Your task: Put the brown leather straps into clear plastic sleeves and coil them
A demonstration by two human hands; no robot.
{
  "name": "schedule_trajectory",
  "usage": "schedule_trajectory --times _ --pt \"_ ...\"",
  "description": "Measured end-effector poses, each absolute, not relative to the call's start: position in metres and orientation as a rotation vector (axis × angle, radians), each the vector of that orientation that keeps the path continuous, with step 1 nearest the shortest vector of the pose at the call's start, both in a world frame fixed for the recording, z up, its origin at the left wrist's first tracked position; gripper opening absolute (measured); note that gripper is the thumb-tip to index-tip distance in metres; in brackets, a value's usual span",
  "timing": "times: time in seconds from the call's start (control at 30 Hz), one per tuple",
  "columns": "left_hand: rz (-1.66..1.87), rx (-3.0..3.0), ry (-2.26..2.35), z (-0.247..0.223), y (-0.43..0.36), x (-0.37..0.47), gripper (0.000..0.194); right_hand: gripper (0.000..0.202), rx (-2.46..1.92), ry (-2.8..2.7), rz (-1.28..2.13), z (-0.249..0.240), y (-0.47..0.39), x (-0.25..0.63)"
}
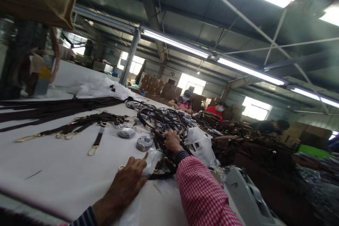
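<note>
My left hand (129, 178) is closed at the edge of a clear plastic bag (153, 160), low over the white table. A gold ring (121, 167) peeks out beside its knuckles. Farther forward, my right hand (173, 142), in a red-and-white checked sleeve, has its fingers curled on a dark brown strap (160, 137) in a tangled heap of straps (156, 116). Coiled grey straps (144, 143) in clear wrapping lie left of the heap. A short brown strap with gold clasps (98, 137) lies flat nearby.
Long dark straps (53, 107) stretch across the white table (66, 169) at left. White plastic (202, 144) bulges right of the heap. A white machine (246, 194) stands at lower right by piled brown bags (243, 137). Several people, including a person in red (214, 111), work across the table.
</note>
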State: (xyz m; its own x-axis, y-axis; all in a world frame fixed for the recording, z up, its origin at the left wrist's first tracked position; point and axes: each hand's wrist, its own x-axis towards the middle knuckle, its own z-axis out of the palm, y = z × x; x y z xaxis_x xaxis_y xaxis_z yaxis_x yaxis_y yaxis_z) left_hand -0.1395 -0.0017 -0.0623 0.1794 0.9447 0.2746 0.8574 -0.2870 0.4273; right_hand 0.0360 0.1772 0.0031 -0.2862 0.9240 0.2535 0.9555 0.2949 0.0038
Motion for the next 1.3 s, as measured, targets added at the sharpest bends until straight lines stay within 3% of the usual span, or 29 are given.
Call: schedule_trajectory --times 0.07,0.23,0.5,0.77,0.87,1.0,1.13,1.3 --pt "0.783 2.269 1.740 -0.066 -0.001 -0.141 0.030 0.013 -1.719 -2.370 -0.177 0.010 0.180 0.044" --pt "0.826 2.284 1.738 -0.063 -0.003 -0.140 0.029 0.031 -1.732 -2.284 -0.120 0.019 0.169 0.087" --pt "0.880 2.515 1.694 -0.089 0.007 -0.151 0.038 0.007 -1.624 -1.981 0.044 0.044 0.135 0.104" --pt "1.330 2.110 1.748 -0.043 -0.009 -0.146 0.034 0.040 -1.199 -1.850 0.597 0.122 0.056 0.118" --pt "1.476 2.078 1.574 -0.020 -0.037 -0.137 0.034 0.047 -1.044 -1.743 0.895 0.111 0.013 0.106" --pt "1.363 1.938 1.129 -0.007 -0.097 -0.100 0.041 0.053 -0.733 -1.346 1.440 0.075 -0.044 0.074" --pt "0.995 1.604 0.872 -0.037 -0.148 -0.066 0.045 0.050 -0.604 -1.150 1.546 0.038 -0.095 0.062" --pt "0.980 1.777 0.916 -0.081 -0.177 -0.070 0.026 0.046 -0.747 -1.076 1.489 0.020 -0.112 0.092"
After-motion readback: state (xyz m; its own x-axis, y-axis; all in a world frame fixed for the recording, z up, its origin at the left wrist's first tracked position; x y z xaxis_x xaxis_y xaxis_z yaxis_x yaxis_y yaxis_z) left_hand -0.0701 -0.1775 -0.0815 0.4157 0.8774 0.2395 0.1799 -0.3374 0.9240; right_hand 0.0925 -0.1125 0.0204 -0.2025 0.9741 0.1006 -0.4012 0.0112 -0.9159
